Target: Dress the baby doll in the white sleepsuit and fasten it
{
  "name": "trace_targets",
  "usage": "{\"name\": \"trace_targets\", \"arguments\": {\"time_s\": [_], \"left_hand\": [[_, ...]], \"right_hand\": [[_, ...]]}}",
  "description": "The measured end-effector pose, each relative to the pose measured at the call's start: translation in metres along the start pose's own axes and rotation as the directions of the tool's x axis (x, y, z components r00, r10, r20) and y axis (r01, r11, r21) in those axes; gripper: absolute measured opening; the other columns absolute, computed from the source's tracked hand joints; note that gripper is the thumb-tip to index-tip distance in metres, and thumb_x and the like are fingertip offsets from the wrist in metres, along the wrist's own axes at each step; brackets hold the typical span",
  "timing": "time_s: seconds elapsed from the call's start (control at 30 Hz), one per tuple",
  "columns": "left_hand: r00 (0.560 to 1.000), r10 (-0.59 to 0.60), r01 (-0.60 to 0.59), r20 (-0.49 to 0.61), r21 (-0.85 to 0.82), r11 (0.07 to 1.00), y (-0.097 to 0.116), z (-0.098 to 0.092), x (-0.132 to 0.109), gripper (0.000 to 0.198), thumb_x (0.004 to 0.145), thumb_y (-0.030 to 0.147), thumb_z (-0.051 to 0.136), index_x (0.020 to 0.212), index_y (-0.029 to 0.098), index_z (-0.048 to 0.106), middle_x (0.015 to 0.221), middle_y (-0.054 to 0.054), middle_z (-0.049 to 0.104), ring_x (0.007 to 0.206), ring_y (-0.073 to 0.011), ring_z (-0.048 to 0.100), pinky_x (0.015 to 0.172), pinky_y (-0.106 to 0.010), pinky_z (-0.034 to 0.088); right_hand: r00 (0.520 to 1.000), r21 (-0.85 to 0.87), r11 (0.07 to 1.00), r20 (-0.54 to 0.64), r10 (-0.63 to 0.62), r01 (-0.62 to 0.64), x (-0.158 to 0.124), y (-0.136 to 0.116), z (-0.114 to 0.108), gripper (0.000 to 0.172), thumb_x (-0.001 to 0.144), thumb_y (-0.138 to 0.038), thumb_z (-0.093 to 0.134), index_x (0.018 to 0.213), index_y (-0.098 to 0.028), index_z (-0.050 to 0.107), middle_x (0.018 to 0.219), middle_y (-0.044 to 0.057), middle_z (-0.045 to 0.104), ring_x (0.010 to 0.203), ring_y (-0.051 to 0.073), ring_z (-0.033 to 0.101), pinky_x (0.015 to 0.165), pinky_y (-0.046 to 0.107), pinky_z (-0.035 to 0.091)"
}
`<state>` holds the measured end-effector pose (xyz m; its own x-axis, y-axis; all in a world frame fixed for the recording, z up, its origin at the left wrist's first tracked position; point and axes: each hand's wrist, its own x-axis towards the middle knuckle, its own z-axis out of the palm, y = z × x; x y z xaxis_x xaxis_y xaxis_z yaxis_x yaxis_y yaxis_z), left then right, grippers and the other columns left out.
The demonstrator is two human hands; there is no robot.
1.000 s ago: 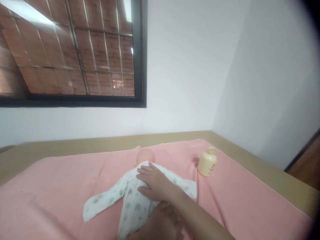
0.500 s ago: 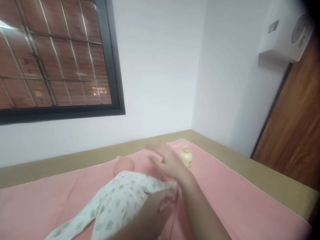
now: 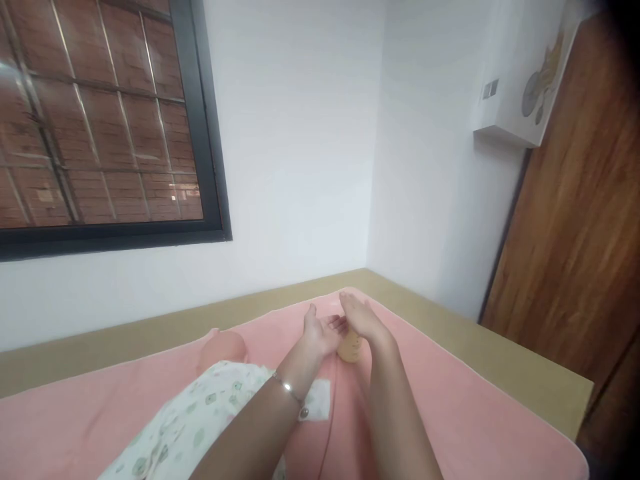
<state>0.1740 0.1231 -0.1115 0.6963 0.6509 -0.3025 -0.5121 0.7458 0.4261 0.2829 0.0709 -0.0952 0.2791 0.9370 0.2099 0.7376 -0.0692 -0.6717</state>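
Note:
A baby doll (image 3: 220, 347) in a white printed sleepsuit (image 3: 200, 417) lies on a pink towel (image 3: 450, 407). Beyond it stands a cream pump bottle (image 3: 349, 349), mostly hidden by my hands. My right hand (image 3: 363, 319) rests on top of the bottle with its fingers stretched forward. My left hand (image 3: 320, 331) is held palm up beside the bottle, just under the right hand's fingers, open and holding nothing. A thin bracelet circles my left wrist.
The towel covers a beige padded surface (image 3: 500, 350) set into a white-walled corner. A dark-framed window (image 3: 100, 133) is at the left. A wooden door (image 3: 575, 220) and a white wall box (image 3: 520, 87) are at the right.
Both hands left the doll's sleepsuit and moved forward to the bottle. My right hand now sits on its top and my left hand has turned palm up beside it. The view swung right.

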Motion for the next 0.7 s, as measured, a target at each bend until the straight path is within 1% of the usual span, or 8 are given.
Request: {"name": "trace_targets", "arguments": {"time_s": [0.1,0.17,0.3,0.4,0.5,0.6,0.67,0.7], "left_hand": [[1.0,-0.003,0.003,-0.012,-0.024,1.0,-0.004,0.004,0.001,0.077,0.086,0.06,0.032,0.13,-0.003,0.031,0.109,-0.026,0.054,0.099,-0.0305,0.059,0.073,-0.036,0.054],[1.0,-0.011,0.012,0.011,-0.02,1.0,-0.003,0.007,0.002,0.077,0.085,0.06,0.033,0.127,-0.005,0.036,0.107,-0.026,0.055,0.098,-0.0306,0.059,0.073,-0.036,0.054],[0.999,-0.017,0.017,0.049,0.008,1.0,-0.002,0.009,0.004,0.076,0.086,0.06,0.028,0.122,-0.005,0.043,0.108,-0.027,0.056,0.097,-0.0304,0.06,0.074,-0.036,0.053],[0.999,-0.019,0.017,0.04,0.04,0.999,-0.001,0.01,0.006,0.075,0.087,0.059,0.025,0.12,-0.005,0.045,0.107,-0.026,0.056,0.095,-0.0299,0.06,0.074,-0.037,0.053],[0.997,-0.022,0.019,0.071,0.049,0.999,-0.002,0.009,0.004,0.077,0.087,0.06,0.026,0.121,-0.006,0.045,0.106,-0.027,0.057,0.095,-0.0299,0.061,0.075,-0.037,0.052],[0.998,-0.007,0.004,0.059,0.05,0.999,0.0,0.006,-0.004,0.078,0.087,0.061,0.026,0.121,-0.007,0.043,0.104,-0.026,0.058,0.095,-0.0299,0.06,0.074,-0.037,0.052],[0.999,0.008,-0.01,0.047,0.047,0.999,0.004,0.005,-0.015,0.074,0.088,0.059,0.028,0.121,-0.006,0.043,0.103,-0.025,0.058,0.095,-0.029,0.061,0.075,-0.036,0.052],[0.998,0.01,-0.013,0.066,0.043,0.999,0.006,0.004,-0.024,0.072,0.088,0.058,0.029,0.121,-0.005,0.043,0.102,-0.024,0.059,0.095,-0.0284,0.061,0.076,-0.036,0.052]], "right_hand": [[1.0,-0.006,1.0,0.015,0.008,-0.008,-0.001,-0.001,-0.003,0.065,0.095,-0.053,0.007,0.142,-0.016,0.034,0.147,0.009,0.025,0.138,0.018,0.015,0.111,0.047,-0.006],[1.0,-0.009,1.0,0.017,0.011,-0.011,-0.002,-0.002,-0.004,0.065,0.095,-0.053,0.008,0.141,-0.016,0.035,0.146,0.009,0.027,0.138,0.019,0.017,0.111,0.048,-0.007],[1.0,-0.019,1.0,0.006,0.001,-0.001,-0.003,-0.004,-0.005,0.065,0.094,-0.055,0.009,0.137,-0.018,0.042,0.144,0.009,0.033,0.137,0.021,0.021,0.111,0.049,-0.004],[1.0,-0.03,0.999,0.009,-0.018,0.018,-0.004,-0.003,-0.004,0.065,0.094,-0.056,0.008,0.135,-0.02,0.044,0.143,0.009,0.035,0.136,0.021,0.023,0.111,0.05,-0.003],[1.0,-0.031,0.999,0.002,-0.022,0.022,-0.003,-0.001,-0.002,0.066,0.094,-0.056,0.008,0.134,-0.02,0.045,0.142,0.01,0.037,0.135,0.022,0.025,0.11,0.051,-0.004],[1.0,-0.036,0.999,-0.004,-0.001,0.001,-0.003,0.0,0.0,0.065,0.094,-0.055,0.009,0.134,-0.018,0.044,0.142,0.01,0.036,0.135,0.021,0.025,0.11,0.051,-0.006],[1.0,-0.067,0.998,-0.018,0.007,-0.009,-0.005,-0.006,0.001,0.061,0.095,-0.052,0.012,0.131,-0.016,0.047,0.142,0.011,0.036,0.135,0.023,0.024,0.109,0.052,-0.005],[0.999,-0.087,0.996,-0.048,-0.013,0.009,-0.006,-0.013,0.002,0.059,0.095,-0.051,0.015,0.128,-0.015,0.049,0.14,0.012,0.039,0.135,0.024,0.026,0.109,0.053,-0.003]]}}
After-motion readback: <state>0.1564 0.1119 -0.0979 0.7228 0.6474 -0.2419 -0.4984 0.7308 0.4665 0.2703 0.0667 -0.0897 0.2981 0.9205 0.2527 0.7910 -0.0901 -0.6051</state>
